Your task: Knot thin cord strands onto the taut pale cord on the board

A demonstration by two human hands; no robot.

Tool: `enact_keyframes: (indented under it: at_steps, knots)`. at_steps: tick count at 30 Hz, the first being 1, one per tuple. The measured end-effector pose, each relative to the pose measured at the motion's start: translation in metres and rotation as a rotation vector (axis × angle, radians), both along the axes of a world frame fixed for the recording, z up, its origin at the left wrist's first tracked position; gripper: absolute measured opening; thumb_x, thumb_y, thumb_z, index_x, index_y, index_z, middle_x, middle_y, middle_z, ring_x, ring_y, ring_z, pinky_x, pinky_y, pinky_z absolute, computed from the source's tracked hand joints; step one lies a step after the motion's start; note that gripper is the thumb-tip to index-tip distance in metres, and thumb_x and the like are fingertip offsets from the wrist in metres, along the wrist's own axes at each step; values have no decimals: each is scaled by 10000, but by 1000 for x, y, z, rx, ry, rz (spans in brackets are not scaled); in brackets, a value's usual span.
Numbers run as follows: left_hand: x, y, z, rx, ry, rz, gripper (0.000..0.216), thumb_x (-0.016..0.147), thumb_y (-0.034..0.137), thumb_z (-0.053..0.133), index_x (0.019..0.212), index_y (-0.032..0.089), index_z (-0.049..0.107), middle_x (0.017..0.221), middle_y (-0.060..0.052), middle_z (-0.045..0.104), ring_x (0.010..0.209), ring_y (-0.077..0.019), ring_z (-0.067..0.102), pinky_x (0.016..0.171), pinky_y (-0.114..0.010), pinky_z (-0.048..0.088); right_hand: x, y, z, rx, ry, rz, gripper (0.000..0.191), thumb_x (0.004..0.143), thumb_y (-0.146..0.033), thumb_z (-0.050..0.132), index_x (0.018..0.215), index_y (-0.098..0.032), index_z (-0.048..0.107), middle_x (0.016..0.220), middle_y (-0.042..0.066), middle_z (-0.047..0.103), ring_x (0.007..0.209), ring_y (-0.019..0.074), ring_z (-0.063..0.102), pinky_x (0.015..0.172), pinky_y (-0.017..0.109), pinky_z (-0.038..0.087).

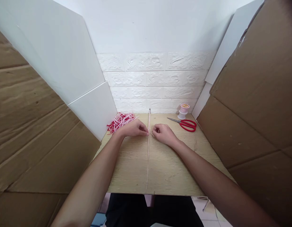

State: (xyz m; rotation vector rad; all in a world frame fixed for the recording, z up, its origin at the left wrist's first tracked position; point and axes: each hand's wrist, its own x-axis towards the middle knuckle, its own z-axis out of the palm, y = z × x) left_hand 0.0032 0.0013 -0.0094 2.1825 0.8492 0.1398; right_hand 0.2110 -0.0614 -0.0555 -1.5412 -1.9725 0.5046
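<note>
A thin pink cord runs straight down the middle of the wooden table, from a small pin at the back to the front edge. My left hand pinches the cord from the left, fingers closed. From the right, my right hand meets it at the same spot, its fingers pinched on a thin strand beside the cord. Both hands sit close together on the far half of the table.
A heap of red and white cords lies at the back left. Red-handled scissors and a pink spool of thread lie at the back right. Cardboard sheets and white panels wall in both sides.
</note>
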Motion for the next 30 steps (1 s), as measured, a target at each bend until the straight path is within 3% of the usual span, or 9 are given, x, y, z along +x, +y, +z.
enact_keyframes:
  at_steps: [10, 18, 25, 30]
  knots:
    - [4, -4, 2, -33, 32, 50, 297, 782, 418, 690, 834, 134, 762, 756, -29, 707, 646, -107, 590, 567, -190, 396, -2, 5, -2, -103, 252, -14, 137, 767, -246, 557, 727, -145, 641, 714, 10, 656, 654, 122, 549, 594, 223, 359]
    - [-2, -2, 5, -233, -67, 22, 318, 705, 264, 754, 1003, 152, 770, 958, -55, 741, 886, -174, 698, 802, -223, 521, -2, 7, -3, -133, 282, -12, 138, 757, -258, 550, 713, -151, 624, 699, -5, 628, 657, 119, 535, 598, 224, 358]
    - [-2, 0, 2, -157, -25, 71, 303, 710, 315, 767, 976, 171, 779, 934, -45, 746, 886, -175, 704, 797, -218, 525, -1, 9, -5, -131, 284, -1, 144, 757, -261, 545, 723, -149, 630, 709, 5, 635, 659, 122, 531, 594, 224, 360]
    - [1, -1, 0, -114, -2, 61, 244, 726, 311, 742, 920, 168, 775, 862, -31, 742, 810, -154, 697, 702, -191, 510, -1, 8, -4, -146, 293, 0, 147, 754, -262, 547, 720, -148, 634, 700, 3, 632, 647, 121, 529, 585, 226, 361]
